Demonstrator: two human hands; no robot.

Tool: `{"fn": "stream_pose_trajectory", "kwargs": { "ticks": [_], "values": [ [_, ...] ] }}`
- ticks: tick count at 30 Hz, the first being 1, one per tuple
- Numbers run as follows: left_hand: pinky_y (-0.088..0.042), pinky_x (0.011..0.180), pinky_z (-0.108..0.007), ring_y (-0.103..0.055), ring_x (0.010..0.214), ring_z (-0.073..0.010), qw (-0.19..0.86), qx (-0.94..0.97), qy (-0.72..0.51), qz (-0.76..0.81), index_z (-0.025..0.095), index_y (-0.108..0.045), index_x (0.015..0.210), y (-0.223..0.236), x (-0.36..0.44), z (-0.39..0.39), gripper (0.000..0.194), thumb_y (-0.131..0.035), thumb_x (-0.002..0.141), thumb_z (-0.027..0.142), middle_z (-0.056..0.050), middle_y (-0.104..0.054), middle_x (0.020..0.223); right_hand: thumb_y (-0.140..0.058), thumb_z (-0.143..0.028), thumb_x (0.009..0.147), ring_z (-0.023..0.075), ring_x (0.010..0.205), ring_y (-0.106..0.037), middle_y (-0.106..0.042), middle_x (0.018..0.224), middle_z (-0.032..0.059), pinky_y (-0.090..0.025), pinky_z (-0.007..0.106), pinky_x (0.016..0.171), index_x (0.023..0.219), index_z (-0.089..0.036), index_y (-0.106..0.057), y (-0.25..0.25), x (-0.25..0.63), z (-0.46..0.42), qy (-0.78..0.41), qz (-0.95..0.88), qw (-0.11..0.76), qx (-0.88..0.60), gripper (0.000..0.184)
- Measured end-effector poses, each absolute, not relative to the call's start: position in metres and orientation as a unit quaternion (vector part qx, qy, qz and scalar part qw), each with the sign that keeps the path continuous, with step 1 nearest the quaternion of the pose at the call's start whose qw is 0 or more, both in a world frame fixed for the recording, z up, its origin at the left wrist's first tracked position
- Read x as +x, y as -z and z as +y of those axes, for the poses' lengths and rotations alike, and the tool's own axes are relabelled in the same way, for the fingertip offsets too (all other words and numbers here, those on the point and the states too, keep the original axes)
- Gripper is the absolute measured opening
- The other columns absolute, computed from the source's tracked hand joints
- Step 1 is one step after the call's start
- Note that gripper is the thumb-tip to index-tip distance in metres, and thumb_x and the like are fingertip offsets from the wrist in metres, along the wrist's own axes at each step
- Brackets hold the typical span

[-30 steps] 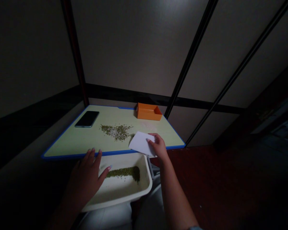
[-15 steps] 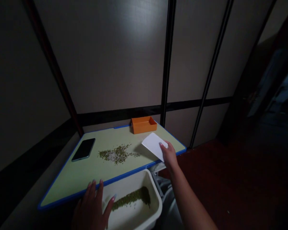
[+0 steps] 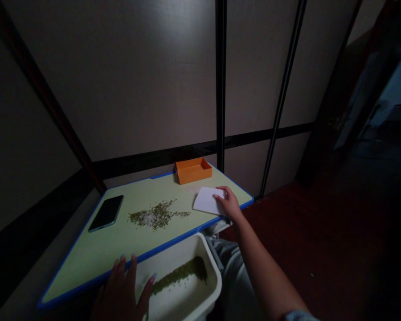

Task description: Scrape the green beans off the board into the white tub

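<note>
While a thin, flat, white card (image 3: 205, 200) is poised over the right part of the table (image 3: 87, 263), whose pale green top has a blue edge, the right hand (image 3: 229, 203) has its grip clamped on the card's right side, thumb lying across the upper face. Just left of the card ends a thin trail running from a loose scatter of small green and whitish grains (image 3: 153, 217) spread over the middle of the tabletop. The step in hand looks like working those grains with the card's edge; the next move seems to call for a low, even edge and light pressure, since such small pieces could easily skid apart. Just below the table's near edge is a cream, rectangular plastic tub (image 3: 173, 298) with a band of green grains (image 3: 183, 273) lying along its bottom. At its left side is the left hand (image 3: 123, 290), thumb and fingers spread apart; it is too dark there to tell whether it holds the rim. Farther out, a black-screened, flat phone (image 3: 107, 213) lies left of the scatter, and an open, orange, rectangular box (image 3: 194, 174) stands at the far edge.
</note>
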State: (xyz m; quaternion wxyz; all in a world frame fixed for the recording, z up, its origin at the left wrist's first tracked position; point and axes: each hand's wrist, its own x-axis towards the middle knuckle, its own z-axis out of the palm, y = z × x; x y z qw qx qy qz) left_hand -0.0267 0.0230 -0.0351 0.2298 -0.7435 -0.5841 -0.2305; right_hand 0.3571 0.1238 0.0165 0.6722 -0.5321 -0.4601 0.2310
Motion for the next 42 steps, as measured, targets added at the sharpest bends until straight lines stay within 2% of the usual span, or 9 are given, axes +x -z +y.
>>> {"fn": "stream_pose_trajectory", "kwargs": {
  "ticks": [4,10,15,23,37,42],
  "values": [
    [-0.047,0.103,-0.049,-0.047,0.14,-0.0347,0.219,-0.756,0.214,-0.579,0.007,-0.051,0.138,0.031,-0.024,0.019,0.07,-0.035,0.089,0.055,-0.025,-0.054,0.145,-0.07,-0.04,0.067,0.0207,0.078,-0.06,-0.07,0.09,0.0012,-0.048,0.031,0.071,0.098,-0.024,-0.066,-0.017,0.355,0.122,-0.227,-0.472,0.653,-0.547,0.036],
    [-0.048,0.1,-0.054,-0.05,0.136,-0.0376,0.198,-0.741,0.198,-0.611,0.008,-0.055,0.134,0.022,-0.016,0.016,0.067,-0.033,0.089,0.052,-0.027,-0.054,0.144,-0.071,-0.038,0.065,0.0213,0.079,-0.06,-0.07,0.087,-0.0002,-0.048,0.033,0.075,0.095,-0.025,-0.066,-0.02,0.35,0.12,-0.219,-0.468,0.657,-0.549,0.033],
    [-0.046,0.102,-0.052,-0.047,0.139,-0.0355,0.189,-0.738,0.202,-0.615,0.009,-0.054,0.136,0.021,-0.014,0.015,0.067,-0.036,0.088,0.052,-0.025,-0.053,0.147,-0.072,-0.038,0.065,0.0209,0.078,-0.06,-0.07,0.087,-0.0004,-0.047,0.032,0.073,0.095,-0.025,-0.066,-0.021,0.348,0.117,-0.223,-0.475,0.654,-0.545,0.034],
    [-0.048,0.1,-0.052,-0.05,0.136,-0.0379,0.198,-0.747,0.19,-0.606,0.004,-0.057,0.132,0.015,-0.011,0.012,0.066,-0.034,0.091,0.05,-0.029,-0.054,0.143,-0.073,-0.041,0.064,0.0214,0.08,-0.061,-0.07,0.089,0.0014,-0.048,0.033,0.075,0.096,-0.023,-0.066,-0.02,0.35,0.116,-0.24,-0.481,0.65,-0.537,0.038],
    [-0.048,0.098,-0.052,-0.052,0.135,-0.0381,0.219,-0.746,0.19,-0.6,0.004,-0.056,0.132,0.015,-0.01,0.008,0.067,-0.03,0.093,0.051,-0.029,-0.055,0.143,-0.074,-0.043,0.063,0.0213,0.078,-0.061,-0.071,0.088,0.0013,-0.049,0.031,0.07,0.094,-0.024,-0.067,-0.022,0.348,0.112,-0.259,-0.488,0.645,-0.528,0.037],
    [-0.047,0.099,-0.051,-0.051,0.136,-0.0374,0.216,-0.747,0.186,-0.601,0.005,-0.056,0.133,0.016,-0.01,0.009,0.066,-0.03,0.093,0.051,-0.029,-0.055,0.143,-0.075,-0.043,0.064,0.0213,0.08,-0.062,-0.072,0.09,0.0021,-0.049,0.032,0.073,0.094,-0.023,-0.068,-0.019,0.349,0.113,-0.246,-0.488,0.651,-0.526,0.037]
  ]
}}
